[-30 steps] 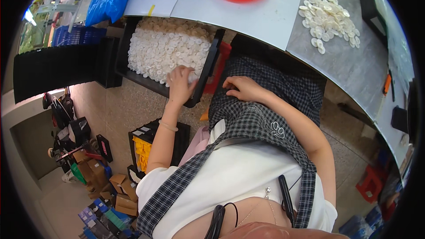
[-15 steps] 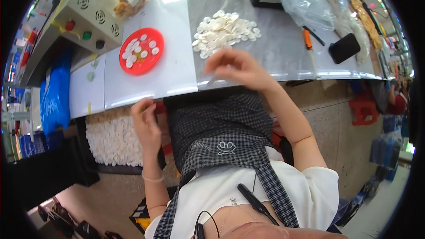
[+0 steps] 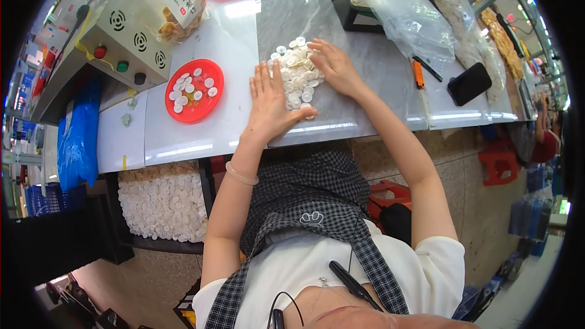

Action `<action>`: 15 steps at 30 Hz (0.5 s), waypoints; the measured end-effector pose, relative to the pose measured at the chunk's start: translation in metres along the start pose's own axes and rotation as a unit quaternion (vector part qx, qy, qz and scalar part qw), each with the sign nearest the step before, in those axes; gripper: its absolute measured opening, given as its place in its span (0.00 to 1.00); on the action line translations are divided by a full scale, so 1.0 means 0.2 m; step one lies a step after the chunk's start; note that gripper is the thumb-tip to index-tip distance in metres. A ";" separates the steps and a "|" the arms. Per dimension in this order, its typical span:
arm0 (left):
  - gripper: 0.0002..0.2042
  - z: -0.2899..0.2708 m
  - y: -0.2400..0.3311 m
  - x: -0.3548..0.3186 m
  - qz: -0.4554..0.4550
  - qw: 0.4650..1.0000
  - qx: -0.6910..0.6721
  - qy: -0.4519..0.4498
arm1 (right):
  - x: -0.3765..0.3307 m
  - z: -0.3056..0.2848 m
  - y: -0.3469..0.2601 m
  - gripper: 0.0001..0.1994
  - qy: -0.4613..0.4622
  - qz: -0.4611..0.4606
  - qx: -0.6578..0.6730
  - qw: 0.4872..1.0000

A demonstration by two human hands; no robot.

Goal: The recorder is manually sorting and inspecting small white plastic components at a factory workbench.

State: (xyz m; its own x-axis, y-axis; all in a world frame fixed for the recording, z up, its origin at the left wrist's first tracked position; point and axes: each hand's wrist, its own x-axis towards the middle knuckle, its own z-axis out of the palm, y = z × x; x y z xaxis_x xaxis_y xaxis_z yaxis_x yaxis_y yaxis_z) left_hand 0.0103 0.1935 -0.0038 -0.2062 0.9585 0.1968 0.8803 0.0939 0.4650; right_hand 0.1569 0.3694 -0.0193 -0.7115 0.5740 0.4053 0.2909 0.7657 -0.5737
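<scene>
Between my two hands a pile of small round white discs (image 3: 300, 76) lies on the grey tabletop. My left hand (image 3: 266, 100) rests along the pile's left side, fingers stretched toward the far side and thumb spread to the right below it. Against the right side of the pile, my right hand (image 3: 336, 68) lies with its fingers apart and bent a little. Neither hand grips anything. To the left, a red round plate (image 3: 208, 107) holds several more of the white discs, spaced loosely.
A grey control box (image 3: 116, 55) with coloured buttons stands at left, beside a blue plastic bag (image 3: 79, 137). Below the table edge is a black tray full of white discs (image 3: 161, 201). An orange-handled cutter (image 3: 418, 75) and a black phone (image 3: 469, 84) lie at right.
My left hand has come up from the table's edge to the pile's left side. My right hand has moved to its right side. The pile is now narrower and more gathered.
</scene>
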 end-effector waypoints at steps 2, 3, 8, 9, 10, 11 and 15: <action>0.65 0.00 0.04 -0.02 0.014 1.000 0.000 0.002 | -0.08 0.01 -0.08 0.20 0.011 0.012 0.021 1.000; 0.65 0.01 0.05 -0.04 0.029 1.000 -0.004 0.005 | -0.11 0.01 -0.14 0.20 0.010 0.014 0.025 1.000; 0.61 0.02 0.08 -0.11 0.028 0.999 0.009 0.028 | -0.21 -0.07 -0.30 0.18 0.019 0.042 0.137 0.989; 0.59 0.01 0.08 -0.11 0.037 0.998 0.004 0.056 | -0.22 -0.11 -0.32 0.18 0.029 0.055 0.153 0.986; 0.57 0.00 0.08 -0.11 0.047 0.995 -0.002 0.084 | -0.24 -0.15 -0.34 0.18 0.034 0.058 0.150 0.986; 0.57 -0.02 0.10 -0.11 0.056 0.995 -0.003 0.082 | -0.25 -0.19 -0.35 0.17 0.051 0.042 0.150 0.987; 0.52 -0.05 0.37 -0.18 0.163 0.940 -0.172 0.246 | -0.32 -0.14 -0.59 0.23 0.113 0.090 0.594 0.791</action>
State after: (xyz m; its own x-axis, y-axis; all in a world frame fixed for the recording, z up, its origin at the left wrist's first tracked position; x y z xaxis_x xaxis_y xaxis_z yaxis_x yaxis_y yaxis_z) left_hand 0.0784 0.1642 0.0322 -0.1970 0.6736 0.7123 0.7575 -0.3566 0.5468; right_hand 0.1856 0.2509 0.0423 -0.5554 0.7824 0.2816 -0.5285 -0.0707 -0.8460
